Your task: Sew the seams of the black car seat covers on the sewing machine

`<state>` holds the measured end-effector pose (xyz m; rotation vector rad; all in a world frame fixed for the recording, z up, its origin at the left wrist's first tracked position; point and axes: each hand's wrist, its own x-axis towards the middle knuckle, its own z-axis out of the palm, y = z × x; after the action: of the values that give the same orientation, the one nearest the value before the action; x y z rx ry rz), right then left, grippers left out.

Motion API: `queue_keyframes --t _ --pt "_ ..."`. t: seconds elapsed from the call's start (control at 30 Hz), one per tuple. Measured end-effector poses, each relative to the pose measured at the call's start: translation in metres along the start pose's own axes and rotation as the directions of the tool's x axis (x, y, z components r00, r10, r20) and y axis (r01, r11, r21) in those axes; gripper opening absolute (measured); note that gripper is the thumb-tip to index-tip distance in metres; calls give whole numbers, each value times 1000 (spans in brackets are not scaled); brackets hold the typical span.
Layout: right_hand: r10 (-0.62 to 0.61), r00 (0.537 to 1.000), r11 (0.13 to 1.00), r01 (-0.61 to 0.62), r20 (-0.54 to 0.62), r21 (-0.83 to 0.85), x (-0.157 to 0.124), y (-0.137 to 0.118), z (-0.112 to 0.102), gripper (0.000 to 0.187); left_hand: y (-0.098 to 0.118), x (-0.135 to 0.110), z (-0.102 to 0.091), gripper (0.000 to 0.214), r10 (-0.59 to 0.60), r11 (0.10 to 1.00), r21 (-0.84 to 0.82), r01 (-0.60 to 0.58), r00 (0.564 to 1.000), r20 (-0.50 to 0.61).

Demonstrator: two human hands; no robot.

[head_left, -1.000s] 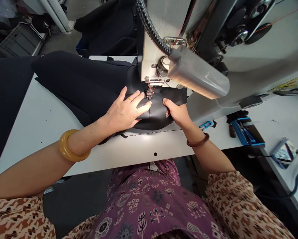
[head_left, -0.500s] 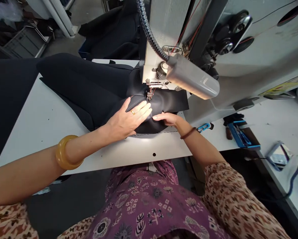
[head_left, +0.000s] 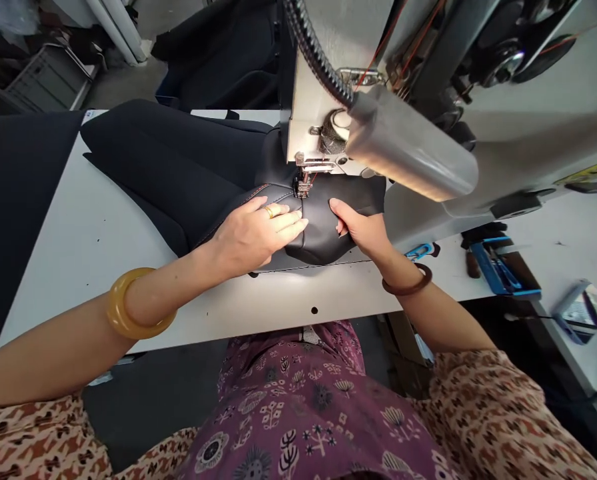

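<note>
My left hand (head_left: 252,235) lies flat on the black material, its fingers stretched out just below the presser foot (head_left: 303,187) of the sewing machine (head_left: 301,130). A ring is on one finger. My right hand (head_left: 366,230) grips the right side of the smooth black leather-like piece (head_left: 323,233), thumb on top and the other fingers mostly hidden. Between the hands, a seam with light and reddish stitching runs up to the foot. A long black padded cover (head_left: 178,160) joins this piece and stretches away to the left across the table.
A lit lamp (head_left: 411,150) on a flexible neck hangs over the right hand. Blue thread snips (head_left: 419,251) lie by the machine base, and a blue tool box (head_left: 506,270) stands further right. The white table (head_left: 128,293) has its front edge near my body.
My right hand has moved right and up, from the lower edge of the leather-like piece to its right side. My left hand stays nearly in place. The whole view has shifted slightly.
</note>
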<state>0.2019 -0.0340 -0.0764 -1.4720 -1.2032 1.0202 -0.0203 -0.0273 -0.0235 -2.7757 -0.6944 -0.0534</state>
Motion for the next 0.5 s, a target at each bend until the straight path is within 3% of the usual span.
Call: queue_keyframes --t 0.3,0.4,0.5 --pt "-74 997 996 72 -37 -49 17 -8 6 51 -13 9 0 50 -14 999 41 14 1000 7" --pt "-94 995 995 93 -23 -43 24 -8 6 52 -18 10 6 46 30 998 50 -26 995 -91" --pt "-98 995 995 98 -15 -25 26 -8 7 52 -18 6 14 41 112 993 58 -100 959 -260"
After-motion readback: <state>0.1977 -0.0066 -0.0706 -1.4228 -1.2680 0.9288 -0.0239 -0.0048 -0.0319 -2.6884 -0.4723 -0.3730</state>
